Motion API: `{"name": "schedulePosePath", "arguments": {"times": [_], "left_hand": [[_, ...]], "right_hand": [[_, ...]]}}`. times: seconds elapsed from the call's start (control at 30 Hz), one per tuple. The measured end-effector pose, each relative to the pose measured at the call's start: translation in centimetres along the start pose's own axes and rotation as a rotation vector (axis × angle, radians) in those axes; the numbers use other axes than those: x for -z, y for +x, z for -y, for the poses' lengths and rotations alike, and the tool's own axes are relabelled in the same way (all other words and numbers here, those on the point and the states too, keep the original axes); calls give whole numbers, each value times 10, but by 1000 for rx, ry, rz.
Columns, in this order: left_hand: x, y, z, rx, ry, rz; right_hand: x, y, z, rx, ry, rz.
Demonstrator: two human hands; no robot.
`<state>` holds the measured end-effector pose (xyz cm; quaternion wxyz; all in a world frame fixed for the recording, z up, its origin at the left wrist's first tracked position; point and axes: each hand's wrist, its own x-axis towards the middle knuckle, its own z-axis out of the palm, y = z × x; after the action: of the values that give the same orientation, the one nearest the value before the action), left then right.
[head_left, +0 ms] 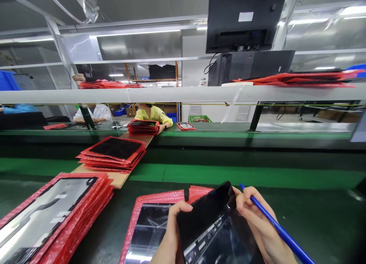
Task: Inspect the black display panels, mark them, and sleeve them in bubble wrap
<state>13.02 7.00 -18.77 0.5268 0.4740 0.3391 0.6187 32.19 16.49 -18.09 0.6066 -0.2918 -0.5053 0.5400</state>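
A glossy black tablet-like screen panel (213, 228) is tilted up in front of me, with light reflections across its surface. My left hand (170, 233) is closed on its left edge, the thumb lying over the front. Between the fingers of my right hand (261, 222) is a long blue pen-shaped stick (281, 233). The fingertips of that hand meet the panel's upper right corner; whether they also pinch something there, I cannot tell. Below and left of the panel, another dark screen (151, 222) lies on a red bubble-wrap sleeve (161, 197).
At left stands a stack of red bubble-wrap sleeves (85, 214) topped by a silver-backed panel (45, 210). Further stacks (114, 153) sit on a wooden board (121, 179) bridging the green bench. A white rail (171, 94) crosses ahead under a monitor (246, 20). Co-workers sit opposite.
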Motion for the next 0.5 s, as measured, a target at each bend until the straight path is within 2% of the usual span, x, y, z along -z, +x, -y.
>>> {"name": "schedulePosePath", "arguments": {"times": [0.1, 0.27, 0.37, 0.5], "left_hand": [[-6, 4, -8, 16, -135, 21], [-8, 7, -17, 144, -406, 6], [-5, 12, -17, 203, -461, -11], [-5, 18, -16, 256, -446, -143]], "right_hand": [[0, 3, -4, -45, 38, 28], [6, 7, -12, -141, 147, 3], [9, 8, -14, -184, 225, -84], [8, 11, -11, -261, 303, -258]]}}
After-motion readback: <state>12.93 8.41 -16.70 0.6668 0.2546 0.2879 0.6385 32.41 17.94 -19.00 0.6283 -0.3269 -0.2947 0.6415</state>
